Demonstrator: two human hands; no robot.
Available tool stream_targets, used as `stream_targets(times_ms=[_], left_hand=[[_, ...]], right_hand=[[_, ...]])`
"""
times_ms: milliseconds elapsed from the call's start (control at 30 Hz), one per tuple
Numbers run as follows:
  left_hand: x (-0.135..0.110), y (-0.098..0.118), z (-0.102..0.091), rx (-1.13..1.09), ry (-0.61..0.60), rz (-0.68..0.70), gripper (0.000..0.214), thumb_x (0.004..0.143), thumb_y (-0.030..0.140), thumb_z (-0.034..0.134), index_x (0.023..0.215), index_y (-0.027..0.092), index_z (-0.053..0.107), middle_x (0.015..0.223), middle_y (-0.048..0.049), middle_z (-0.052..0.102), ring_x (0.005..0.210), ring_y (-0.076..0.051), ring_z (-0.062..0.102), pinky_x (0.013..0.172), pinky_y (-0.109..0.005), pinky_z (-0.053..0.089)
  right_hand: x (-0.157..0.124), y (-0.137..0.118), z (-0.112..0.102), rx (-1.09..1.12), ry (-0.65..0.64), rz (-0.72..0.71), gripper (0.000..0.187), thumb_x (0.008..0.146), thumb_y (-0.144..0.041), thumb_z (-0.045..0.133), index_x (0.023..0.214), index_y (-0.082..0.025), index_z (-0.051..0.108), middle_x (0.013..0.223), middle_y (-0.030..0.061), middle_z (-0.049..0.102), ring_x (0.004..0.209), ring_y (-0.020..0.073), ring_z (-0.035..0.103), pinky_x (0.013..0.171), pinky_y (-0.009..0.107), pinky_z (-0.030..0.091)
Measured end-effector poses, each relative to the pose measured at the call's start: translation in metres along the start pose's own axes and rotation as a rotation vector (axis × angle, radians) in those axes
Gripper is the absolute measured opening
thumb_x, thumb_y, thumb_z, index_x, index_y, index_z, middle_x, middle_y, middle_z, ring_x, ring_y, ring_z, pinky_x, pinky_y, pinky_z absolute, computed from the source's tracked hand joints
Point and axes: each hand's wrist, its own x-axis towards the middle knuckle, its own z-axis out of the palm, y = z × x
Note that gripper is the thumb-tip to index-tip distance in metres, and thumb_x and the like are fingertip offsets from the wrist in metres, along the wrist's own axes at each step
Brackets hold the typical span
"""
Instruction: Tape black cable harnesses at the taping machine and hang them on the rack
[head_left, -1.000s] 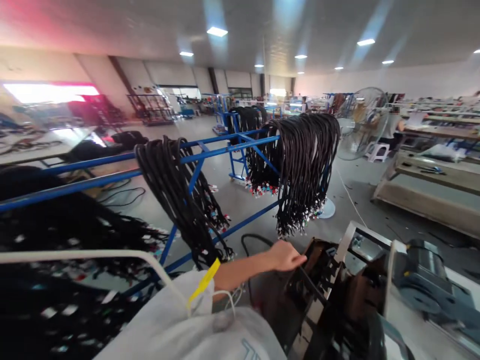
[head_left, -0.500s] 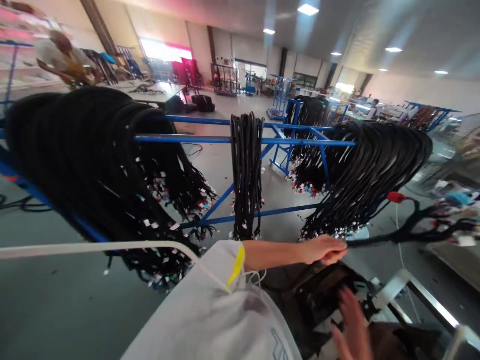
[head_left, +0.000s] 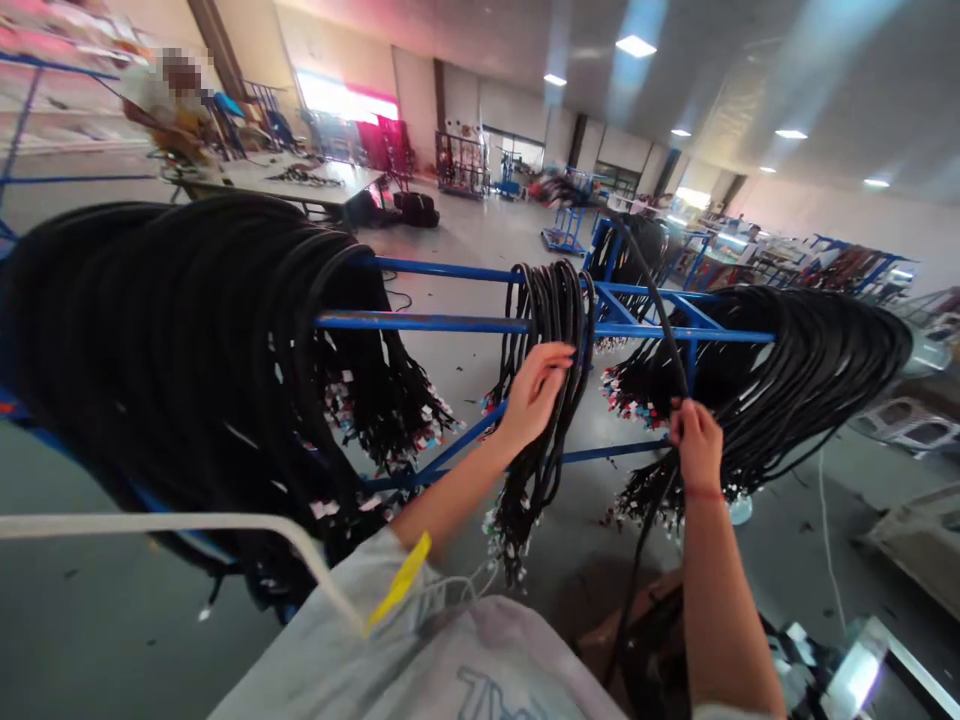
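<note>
My left hand [head_left: 536, 390] is against the middle bundle of black wire harnesses [head_left: 555, 300], which hangs over the blue rails. Its fingers are stretched out across the bundle, and I see nothing gripped in them. My right hand [head_left: 697, 440] is closed around a single black wire harness [head_left: 651, 275]. From that fist the harness runs up past the rails, its blurred upper end beyond them, and its lower length hangs toward the floor. The hanging bundle leans, with white connectors at its lower ends.
Large groups of black harnesses hang on the rack's left [head_left: 187, 330] and right [head_left: 832, 370]. Blue rails [head_left: 427, 322] join them. A white table [head_left: 300, 180] and a person [head_left: 176, 110] are at the back left. A metal frame [head_left: 862, 670] stands at lower right.
My left hand has let go of the harness and moved left to the middle bundle, which now leans. My right hand, open low down before, has risen and closed on the harness, now swung up.
</note>
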Motion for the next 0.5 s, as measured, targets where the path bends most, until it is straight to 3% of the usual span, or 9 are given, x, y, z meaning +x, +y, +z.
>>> stream_targets(times_ms=[33,100,167,233,333,433,500], left_hand=[[-0.019,-0.006,-0.022,0.049,0.024,-0.022,0.033,0.093,0.048,0.050,0.113,0.023,0.058,0.114,-0.0089,0.062,0.098,-0.020,0.062,0.087,-0.036,0.051],[-0.050,-0.019,-0.057,0.128,0.100,-0.100,0.027,0.094,0.046,0.049,0.109,0.025,0.059,0.109,-0.0063,0.063,0.094,-0.020,0.062,0.085,-0.038,0.053],[-0.071,-0.028,-0.085,0.215,0.147,-0.195,0.024,0.094,0.043,0.049,0.107,0.026,0.059,0.104,-0.0043,0.064,0.092,-0.020,0.063,0.083,-0.038,0.053],[-0.082,-0.029,-0.110,0.322,0.181,-0.233,0.024,0.095,0.040,0.047,0.109,0.023,0.058,0.103,-0.0052,0.064,0.093,-0.020,0.062,0.081,-0.036,0.052],[-0.087,-0.015,-0.154,0.585,0.343,-0.096,0.028,0.096,0.038,0.044,0.115,0.019,0.054,0.115,-0.0113,0.059,0.106,-0.022,0.058,0.086,-0.037,0.050],[-0.093,0.003,-0.196,0.894,0.530,0.077,0.032,0.097,0.037,0.041,0.122,0.018,0.049,0.127,-0.0156,0.052,0.119,-0.024,0.050,0.094,-0.041,0.047],[-0.101,0.010,-0.213,1.028,0.561,0.139,0.033,0.098,0.035,0.040,0.125,0.018,0.047,0.126,-0.0155,0.051,0.120,-0.024,0.049,0.096,-0.042,0.045]], right_hand=[[0.015,-0.010,0.023,0.029,0.057,-0.005,0.057,0.073,-0.074,0.055,0.082,-0.018,0.060,0.061,-0.0011,0.054,0.052,0.0119,0.047,0.049,0.025,0.040],[0.022,-0.022,0.082,0.128,-0.101,0.040,0.062,0.073,-0.076,0.048,0.088,-0.017,0.060,0.077,0.0054,0.064,0.067,0.0163,0.059,0.061,0.029,0.049],[0.006,-0.026,0.140,0.143,-0.190,-0.049,0.059,0.069,-0.070,0.061,0.097,-0.018,0.060,0.094,0.0087,0.068,0.087,0.0200,0.063,0.079,0.034,0.052],[-0.020,-0.025,0.176,0.132,-0.169,-0.110,0.065,0.061,-0.062,0.072,0.104,-0.016,0.058,0.103,0.0120,0.068,0.097,0.0231,0.062,0.090,0.040,0.050],[-0.034,-0.020,0.183,0.061,-0.130,-0.133,0.071,0.058,-0.057,0.076,0.110,-0.012,0.058,0.108,0.0150,0.067,0.102,0.0285,0.063,0.097,0.049,0.046],[-0.015,-0.011,0.178,0.086,-0.112,-0.228,0.074,0.057,-0.055,0.077,0.116,-0.014,0.058,0.119,0.0159,0.064,0.114,0.0317,0.059,0.103,0.052,0.042],[-0.004,-0.006,0.179,0.101,-0.085,-0.238,0.077,0.054,-0.053,0.080,0.120,-0.018,0.059,0.126,0.0154,0.061,0.120,0.0320,0.055,0.106,0.051,0.039]])
